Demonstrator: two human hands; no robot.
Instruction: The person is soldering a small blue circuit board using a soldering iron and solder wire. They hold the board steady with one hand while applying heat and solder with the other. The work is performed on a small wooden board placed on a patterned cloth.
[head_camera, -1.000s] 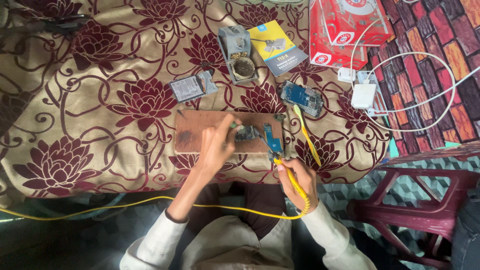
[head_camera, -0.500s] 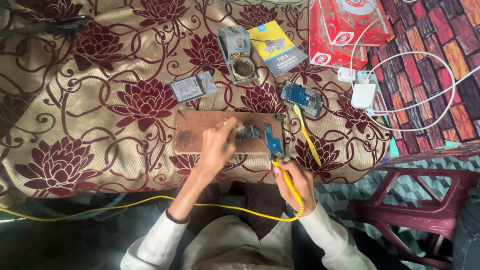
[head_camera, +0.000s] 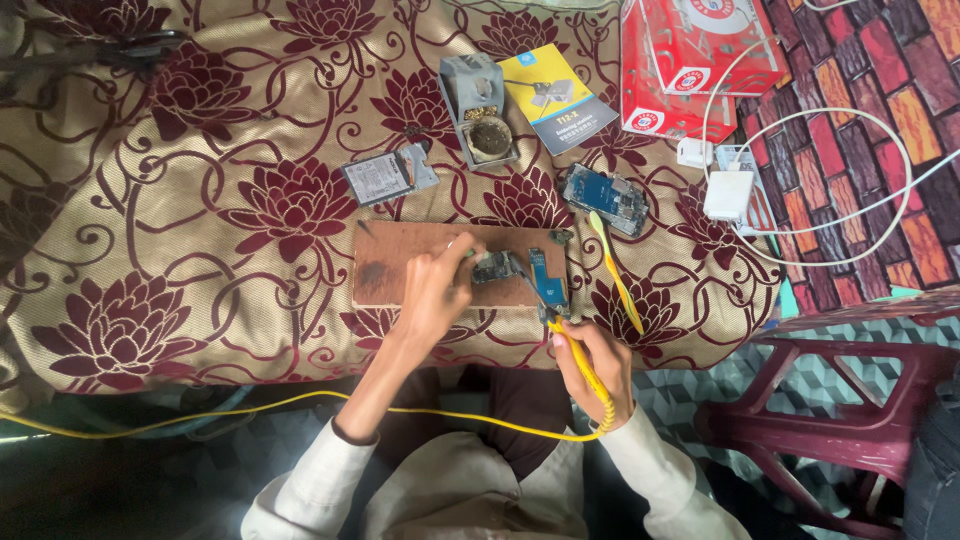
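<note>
The person sits before a bed covered with a gold cloth with dark red flowers, and a wooden board (head_camera: 420, 262) lies on it as a small work base. The left hand (head_camera: 432, 290) is closed around a thin tool, probably tweezers, whose tip meets a small circuit board (head_camera: 497, 267) resting on the wooden board. The right hand (head_camera: 597, 368) grips a yellow soldering iron (head_camera: 578, 358) like a pen, its tip pointing to the blue circuit board (head_camera: 549, 280) just beside the first one. I think these boards are light, stiff and fragile, so it is better to hold them only by the edges; the iron should be held by its yellow handle, far from the hot tip, and its yellow cable (head_camera: 200, 412) may pull a little. Near the boards lie an opened phone (head_camera: 606, 198), a yellow toothbrush (head_camera: 616, 272), an iron stand (head_camera: 480, 122), a booklet (head_camera: 558, 98) and a white charger (head_camera: 728, 194).
</note>
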